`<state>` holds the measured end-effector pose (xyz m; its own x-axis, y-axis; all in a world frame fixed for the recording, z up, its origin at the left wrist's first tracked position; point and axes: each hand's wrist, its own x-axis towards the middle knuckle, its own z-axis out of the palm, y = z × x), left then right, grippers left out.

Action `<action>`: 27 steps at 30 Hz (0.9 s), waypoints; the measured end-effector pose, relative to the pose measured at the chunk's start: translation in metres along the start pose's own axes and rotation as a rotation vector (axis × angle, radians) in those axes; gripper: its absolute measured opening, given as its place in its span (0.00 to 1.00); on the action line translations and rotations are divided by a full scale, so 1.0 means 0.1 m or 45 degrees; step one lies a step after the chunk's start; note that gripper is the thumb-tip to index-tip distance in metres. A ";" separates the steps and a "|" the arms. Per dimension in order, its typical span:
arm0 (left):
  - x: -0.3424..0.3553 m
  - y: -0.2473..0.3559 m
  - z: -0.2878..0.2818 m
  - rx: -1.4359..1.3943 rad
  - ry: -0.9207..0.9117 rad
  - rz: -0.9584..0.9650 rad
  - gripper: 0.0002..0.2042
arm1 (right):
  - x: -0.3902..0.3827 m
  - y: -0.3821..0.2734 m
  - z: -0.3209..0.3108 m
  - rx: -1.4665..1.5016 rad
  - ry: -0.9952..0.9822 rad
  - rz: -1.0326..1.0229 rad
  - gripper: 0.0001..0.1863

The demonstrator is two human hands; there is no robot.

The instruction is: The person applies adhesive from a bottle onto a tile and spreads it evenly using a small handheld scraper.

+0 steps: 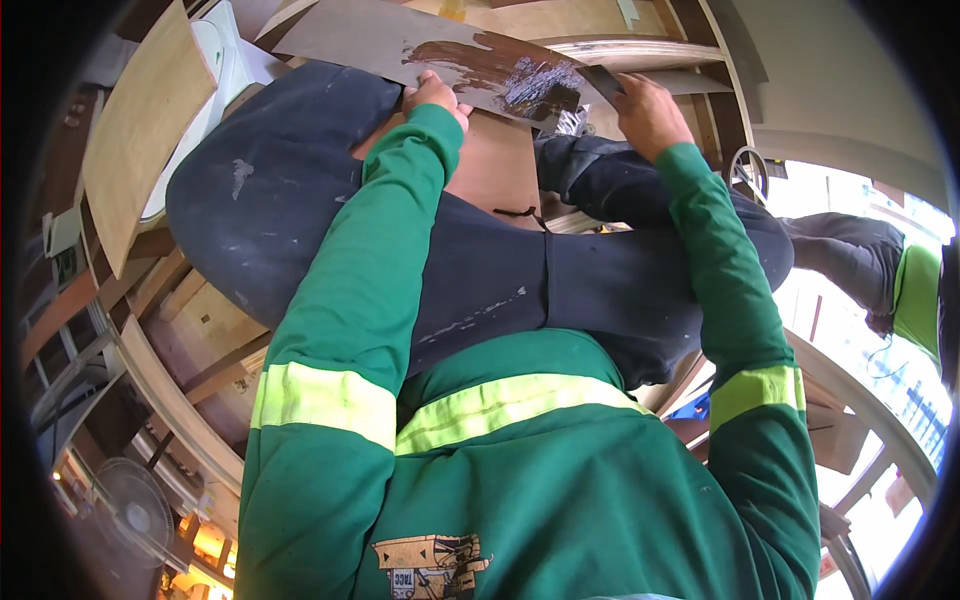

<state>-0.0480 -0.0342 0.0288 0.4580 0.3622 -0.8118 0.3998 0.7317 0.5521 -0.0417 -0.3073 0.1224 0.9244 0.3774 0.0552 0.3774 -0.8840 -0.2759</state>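
Seated person in green long-sleeved work shirt with yellow reflective bands, dark trousers (300, 190), knees raised toward the top of the view. Curved plywood frames (150, 130) and timber ribs surround the legs on both sides.

A thin grey-brown sheet (380, 40) lies across the knees at the top of the view, tilted, its long edge running from upper left to right. A dark brown wet patch (500, 72) covers its right part, glossy and streaked near the lower edge.

Left hand (436, 97): fingers curled over the near edge of the sheet, clamped on it, just left of the patch. Right hand (648, 115): closed around a flat dark scraper (603, 82), whose blade touches the sheet at the right end of the patch. The two hands are well apart, the patch between them.

A second person in a green shirt bends over at the far right edge (915, 290); their hands are not visible.

A fan (135, 510) stands at lower left.
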 end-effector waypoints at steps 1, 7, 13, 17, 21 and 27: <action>0.01 0.00 -0.01 -0.016 -0.013 0.010 0.31 | 0.06 -0.02 0.09 -0.070 0.019 -0.096 0.12; 0.01 -0.04 -0.01 -0.087 -0.003 0.035 0.30 | -0.02 -0.39 0.25 -0.151 -0.208 -0.057 0.14; -0.03 -0.01 -0.03 -0.085 -0.049 -0.006 0.33 | -0.16 -0.72 0.19 -0.096 -0.268 -0.089 0.13; -0.09 0.01 -0.02 -0.064 -0.013 -0.013 0.27 | -0.30 -0.78 0.24 -0.032 -0.209 -0.216 0.11; -0.29 0.07 0.03 0.082 -0.010 -0.017 0.25 | -0.44 -0.79 0.14 -0.002 -0.249 -0.304 0.09; -0.12 0.06 0.00 -0.024 -0.099 0.020 0.32 | -0.36 -0.61 -0.06 0.007 -0.069 -0.130 0.08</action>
<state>-0.0517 -0.0341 0.0419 0.5245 0.3282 -0.7856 0.3776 0.7373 0.5602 -0.0975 -0.2682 0.1433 0.8766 0.4801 0.0311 0.4691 -0.8386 -0.2768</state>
